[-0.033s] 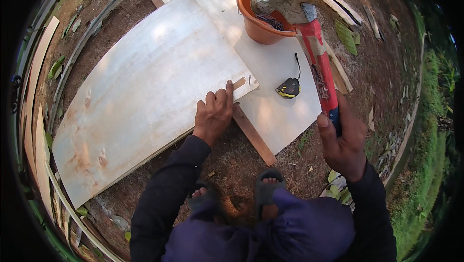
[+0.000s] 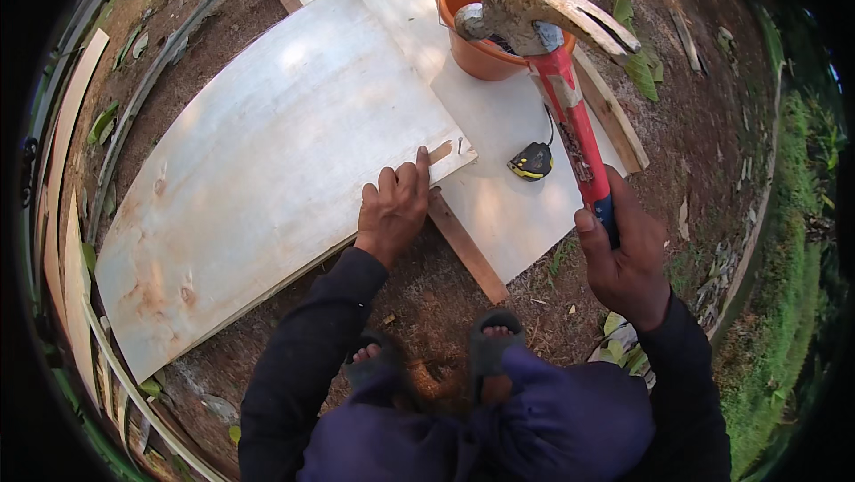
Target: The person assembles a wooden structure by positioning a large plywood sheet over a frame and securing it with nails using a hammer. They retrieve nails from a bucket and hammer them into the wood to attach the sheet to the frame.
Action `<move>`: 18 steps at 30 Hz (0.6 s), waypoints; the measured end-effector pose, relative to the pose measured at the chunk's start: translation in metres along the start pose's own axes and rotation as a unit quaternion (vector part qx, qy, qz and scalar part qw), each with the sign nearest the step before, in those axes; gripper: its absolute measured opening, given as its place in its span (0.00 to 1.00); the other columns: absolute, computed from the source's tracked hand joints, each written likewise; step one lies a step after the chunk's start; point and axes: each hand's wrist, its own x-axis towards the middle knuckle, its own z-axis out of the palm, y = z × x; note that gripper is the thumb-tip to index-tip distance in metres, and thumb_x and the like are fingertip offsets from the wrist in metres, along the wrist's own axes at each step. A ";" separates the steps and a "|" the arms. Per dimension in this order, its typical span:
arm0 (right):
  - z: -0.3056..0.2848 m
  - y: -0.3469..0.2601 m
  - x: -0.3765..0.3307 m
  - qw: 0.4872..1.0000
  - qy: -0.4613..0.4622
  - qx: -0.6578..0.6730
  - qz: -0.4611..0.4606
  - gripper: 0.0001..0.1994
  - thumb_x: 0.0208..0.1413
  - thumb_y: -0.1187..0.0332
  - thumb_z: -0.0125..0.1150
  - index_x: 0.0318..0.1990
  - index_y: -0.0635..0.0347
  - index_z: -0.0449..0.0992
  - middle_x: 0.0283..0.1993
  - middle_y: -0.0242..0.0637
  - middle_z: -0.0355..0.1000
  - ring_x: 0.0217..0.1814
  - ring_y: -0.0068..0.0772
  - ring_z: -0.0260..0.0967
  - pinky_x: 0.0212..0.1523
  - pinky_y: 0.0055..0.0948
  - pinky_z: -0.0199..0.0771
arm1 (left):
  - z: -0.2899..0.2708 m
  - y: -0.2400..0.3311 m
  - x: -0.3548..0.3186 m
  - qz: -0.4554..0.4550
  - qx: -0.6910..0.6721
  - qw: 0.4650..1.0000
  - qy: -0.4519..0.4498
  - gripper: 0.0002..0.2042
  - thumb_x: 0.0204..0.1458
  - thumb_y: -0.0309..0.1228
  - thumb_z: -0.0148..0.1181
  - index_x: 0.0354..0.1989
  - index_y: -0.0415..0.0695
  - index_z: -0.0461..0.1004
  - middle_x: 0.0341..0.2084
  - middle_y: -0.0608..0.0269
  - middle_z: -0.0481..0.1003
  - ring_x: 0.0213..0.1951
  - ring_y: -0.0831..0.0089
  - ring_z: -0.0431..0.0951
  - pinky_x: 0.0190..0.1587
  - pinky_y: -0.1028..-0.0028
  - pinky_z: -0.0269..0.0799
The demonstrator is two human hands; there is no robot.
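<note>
Lying widest, upper sheet: a large, pale, curved-edged plywood sheet (image 2: 267,162), its squared corner pointing right, brown stains toward its lower left end.
Lower sheet: a pale, smooth board (image 2: 512,228), partly covered by that corner.
Wooden strip: a narrow, reddish-brown length of timber (image 2: 469,252), jutting from beneath the upper sheet toward the sandalled feet (image 2: 495,348).
Bucket: a round, orange plastic pail (image 2: 476,64) on the lower sheet, its contents mostly hidden by the hammer head.
Hammer: a claw hammer with a worn steel head and a red, blue-ended handle (image 2: 576,113), held up clear of the boards, claw to the right, striking face to the left.
Right hand: the bare right hand (image 2: 631,259) is wrapped firmly round the handle's blue end.
Left hand: the bare left hand (image 2: 392,215) holds nothing that shows; it rests on the upper sheet, index finger stretched out, the others bent.
Tape measure: a compact, black-and-yellow case (image 2: 532,162) with a dark strap, on the lower sheet.
Nail: a thin, grey metal nail (image 2: 460,145) standing near the upper sheet's corner, just beyond the left index fingertip; its depth cannot be told.
Nail strike: good work here would likely mean pressing the sheet flat, drawing that fingertip farther back, and landing the face squarely, gently first, since the corner could split.
Handle markings: worn patches and small pale marks, none legible; no lettering can be made out on the tape case.
</note>
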 end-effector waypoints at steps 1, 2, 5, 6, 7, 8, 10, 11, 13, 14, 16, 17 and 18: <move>0.009 0.009 -0.002 1.000 -0.015 -0.010 -0.004 0.21 0.67 0.67 0.57 0.63 0.67 0.68 0.26 0.45 0.68 0.23 0.41 0.70 0.28 0.37 0.69 | 0.001 0.002 0.001 0.002 -0.003 1.000 0.002 0.26 0.52 0.33 0.59 0.63 0.44 0.75 0.26 0.72 0.63 0.27 0.78 0.65 0.19 0.76 0.59; 0.008 0.016 -0.003 0.996 -0.087 -0.023 0.024 0.20 0.67 0.68 0.57 0.63 0.67 0.68 0.27 0.47 0.70 0.25 0.46 0.71 0.30 0.40 0.70 | 0.004 0.003 0.001 0.002 -0.002 1.000 0.004 0.26 0.52 0.33 0.59 0.63 0.44 0.75 0.26 0.72 0.63 0.27 0.78 0.65 0.19 0.76 0.59; -0.013 0.025 0.005 0.968 -0.231 -0.064 0.069 0.20 0.66 0.69 0.57 0.62 0.67 0.67 0.28 0.50 0.72 0.28 0.53 0.74 0.33 0.45 0.72 | 0.007 0.003 0.006 0.004 0.004 1.000 0.004 0.27 0.52 0.34 0.60 0.63 0.44 0.75 0.26 0.72 0.63 0.27 0.77 0.66 0.19 0.76 0.59; -0.019 0.019 0.016 0.978 -0.196 -0.051 0.058 0.19 0.66 0.69 0.57 0.62 0.67 0.67 0.28 0.50 0.72 0.28 0.53 0.74 0.33 0.45 0.72 | 0.007 0.001 0.010 0.003 0.009 1.000 0.003 0.27 0.52 0.34 0.60 0.63 0.44 0.75 0.26 0.72 0.63 0.28 0.77 0.66 0.19 0.76 0.59; -0.021 0.010 0.018 0.984 -0.166 -0.034 0.060 0.19 0.66 0.69 0.57 0.61 0.67 0.68 0.28 0.50 0.72 0.28 0.52 0.74 0.33 0.44 0.72 | 0.006 0.002 0.005 0.005 0.019 1.000 -0.006 0.27 0.53 0.34 0.60 0.63 0.44 0.75 0.26 0.72 0.64 0.28 0.77 0.66 0.19 0.76 0.59; -0.023 0.000 0.021 0.989 -0.132 -0.021 0.060 0.19 0.66 0.69 0.57 0.61 0.67 0.68 0.28 0.49 0.72 0.28 0.52 0.74 0.32 0.43 0.72 | 0.007 -0.001 0.005 0.008 0.027 1.000 -0.008 0.26 0.53 0.34 0.60 0.63 0.43 0.75 0.26 0.72 0.64 0.28 0.78 0.66 0.19 0.76 0.59; -0.021 -0.009 0.026 0.996 -0.073 -0.004 0.049 0.18 0.67 0.69 0.57 0.61 0.68 0.69 0.28 0.48 0.72 0.26 0.47 0.73 0.31 0.39 0.71 | 0.005 -0.002 0.006 0.013 0.035 0.999 -0.014 0.26 0.54 0.35 0.59 0.63 0.43 0.74 0.27 0.72 0.64 0.28 0.78 0.66 0.19 0.76 0.59; -0.018 -0.011 0.027 0.998 -0.049 -0.003 0.037 0.18 0.67 0.69 0.58 0.61 0.68 0.70 0.28 0.48 0.71 0.25 0.45 0.72 0.30 0.38 0.70 | 0.002 -0.002 0.007 0.017 0.035 0.999 -0.017 0.26 0.55 0.36 0.59 0.64 0.43 0.74 0.27 0.72 0.64 0.28 0.78 0.66 0.19 0.76 0.59; -0.009 -0.005 0.023 0.999 -0.045 -0.010 0.019 0.18 0.67 0.68 0.58 0.60 0.68 0.70 0.27 0.47 0.70 0.24 0.44 0.71 0.29 0.38 0.69 | 0.001 -0.004 0.006 0.024 0.044 0.999 -0.021 0.26 0.55 0.38 0.60 0.64 0.43 0.74 0.27 0.72 0.64 0.28 0.78 0.65 0.19 0.76 0.59; 0.000 0.010 0.016 0.998 -0.062 -0.029 0.015 0.18 0.67 0.68 0.58 0.60 0.68 0.70 0.27 0.48 0.70 0.24 0.45 0.71 0.29 0.39 0.69 | 0.004 0.000 0.011 0.028 0.045 0.999 -0.015 0.27 0.56 0.40 0.61 0.63 0.42 0.74 0.27 0.72 0.63 0.28 0.78 0.65 0.19 0.76 0.59; 0.010 0.032 0.007 0.990 -0.130 -0.055 0.018 0.18 0.67 0.69 0.58 0.60 0.67 0.69 0.27 0.49 0.69 0.24 0.48 0.70 0.29 0.40 0.68 | 0.010 0.003 0.007 0.031 0.046 0.998 -0.007 0.28 0.56 0.42 0.62 0.63 0.42 0.75 0.27 0.72 0.63 0.28 0.78 0.64 0.19 0.77 0.59; 0.006 0.040 0.006 0.981 -0.178 -0.071 0.023 0.18 0.67 0.69 0.58 0.60 0.67 0.69 0.27 0.49 0.69 0.25 0.49 0.70 0.29 0.41 0.68 | 0.011 0.004 0.008 0.029 0.043 0.999 0.003 0.28 0.56 0.43 0.62 0.63 0.42 0.75 0.27 0.72 0.63 0.28 0.78 0.64 0.19 0.77 0.59; 0.003 0.043 0.008 0.970 -0.224 -0.088 0.027 0.18 0.66 0.69 0.58 0.60 0.67 0.69 0.26 0.49 0.68 0.25 0.50 0.70 0.29 0.42 0.68 | 0.012 0.005 0.010 0.026 0.040 0.999 0.014 0.28 0.56 0.43 0.62 0.63 0.42 0.75 0.27 0.72 0.62 0.27 0.78 0.64 0.19 0.78 0.59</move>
